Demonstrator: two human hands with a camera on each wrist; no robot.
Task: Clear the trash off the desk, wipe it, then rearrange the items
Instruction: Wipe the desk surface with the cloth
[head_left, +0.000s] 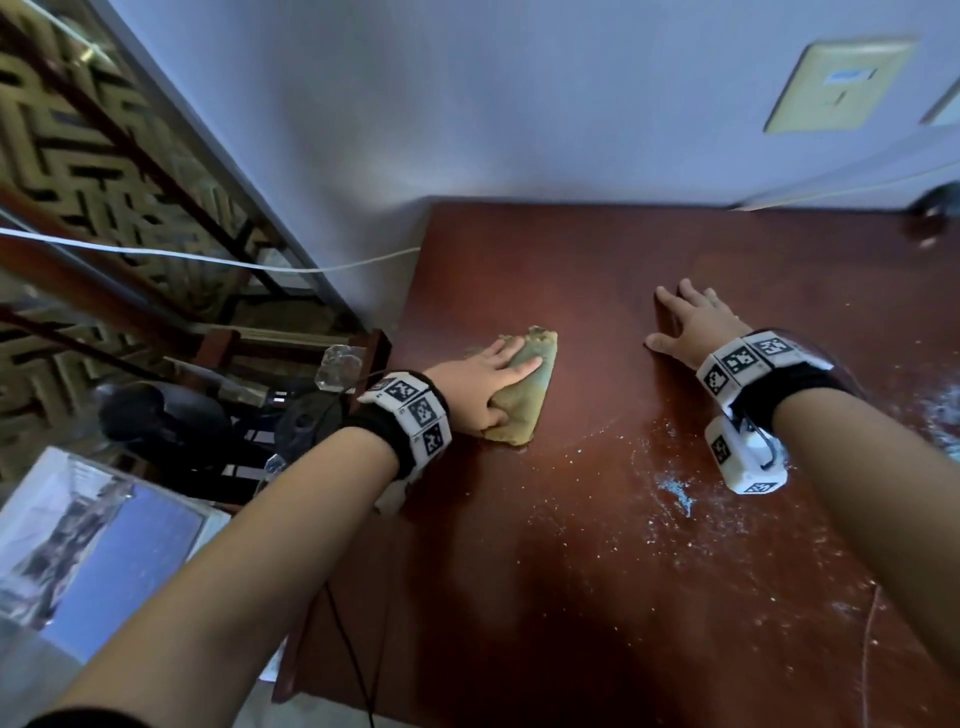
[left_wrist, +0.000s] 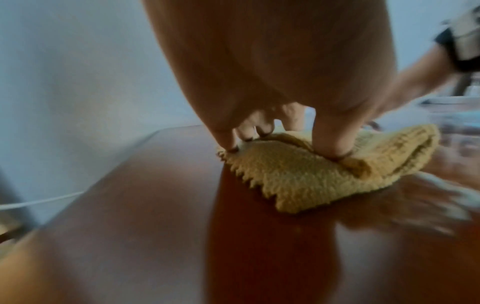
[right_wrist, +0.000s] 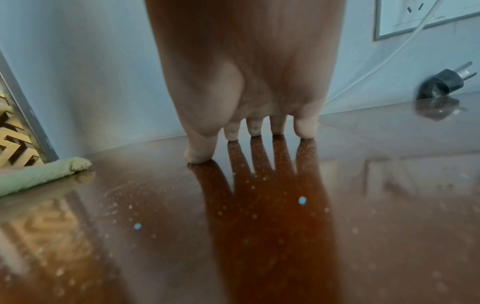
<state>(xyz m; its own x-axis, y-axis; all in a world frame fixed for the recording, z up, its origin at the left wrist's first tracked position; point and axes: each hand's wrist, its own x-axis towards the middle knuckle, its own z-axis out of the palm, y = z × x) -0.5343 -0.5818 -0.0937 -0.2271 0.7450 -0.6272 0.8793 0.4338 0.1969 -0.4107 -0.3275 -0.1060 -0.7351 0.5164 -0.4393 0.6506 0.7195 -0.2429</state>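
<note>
A folded yellow-green cloth (head_left: 524, 410) (left_wrist: 298, 179) lies on the glossy red-brown desk (head_left: 597, 571) near its left edge. My left hand (head_left: 498, 371) (left_wrist: 272, 142) presses flat on the cloth with straight fingers, and the thumb pushes into a fold at its near side. My right hand (head_left: 685, 322) (right_wrist: 249, 142) rests on the bare desk further right, with its fingers spread and nothing under it. White crumbs and dust (head_left: 675, 493) speckle the desk in front of the right wrist and toward the right edge. The cloth's end (right_wrist: 39, 176) shows at the left of the right wrist view.
The wall runs close behind the desk, with a socket plate (head_left: 836, 85) on it. A black plug (head_left: 935, 205) (right_wrist: 441, 86) lies at the back right corner. A white cable (head_left: 208, 257) hangs left of the desk, above dark objects and clear plastic (head_left: 337, 364) beside the edge.
</note>
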